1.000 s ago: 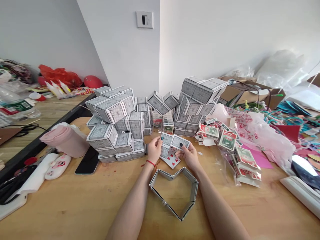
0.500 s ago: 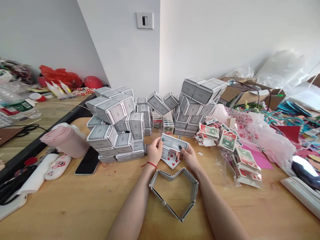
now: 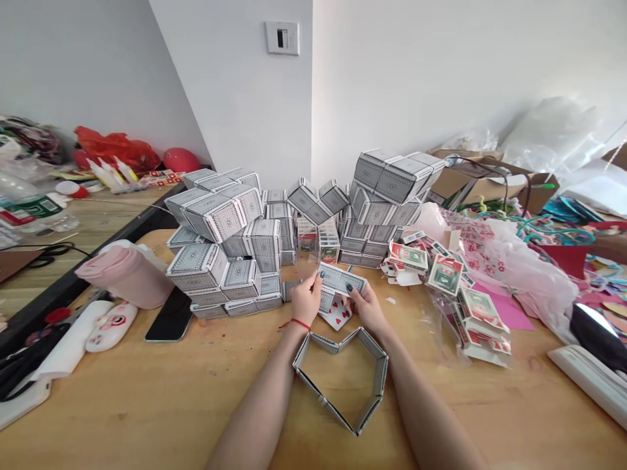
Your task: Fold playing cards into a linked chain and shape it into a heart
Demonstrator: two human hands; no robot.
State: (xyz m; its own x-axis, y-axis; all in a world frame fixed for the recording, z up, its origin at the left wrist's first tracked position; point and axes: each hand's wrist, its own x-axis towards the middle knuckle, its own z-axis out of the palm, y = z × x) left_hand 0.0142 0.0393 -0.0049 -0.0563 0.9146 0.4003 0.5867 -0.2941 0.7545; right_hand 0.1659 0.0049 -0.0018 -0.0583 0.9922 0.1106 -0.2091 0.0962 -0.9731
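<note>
A playing card (image 3: 337,281), patterned back up, is pinched by its ends between my left hand (image 3: 307,297) and my right hand (image 3: 367,303). Whether more than one card is in my fingers I cannot tell. Below it on the table lies a face-up card with red hearts (image 3: 337,315), partly covered by another patterned card. Nearer to me, between my forearms, stands a heart-shaped frame (image 3: 382,365) of folded cards on edge. Behind my hands rise card-built box shapes, a stack (image 3: 196,267) on the left and another (image 3: 379,215) on the right.
Red and green card boxes (image 3: 445,274) lie open at the right beside plastic bags (image 3: 519,254). On the left are a black phone (image 3: 169,316), a pink rolled cloth-like thing (image 3: 130,274) and a white case (image 3: 112,326). A cardboard box (image 3: 490,179) stands at the back right.
The held card has tilted slightly and its right end sits a little further left, with my right hand. My grip on it stays the same, and the heart-shaped frame has not moved.
</note>
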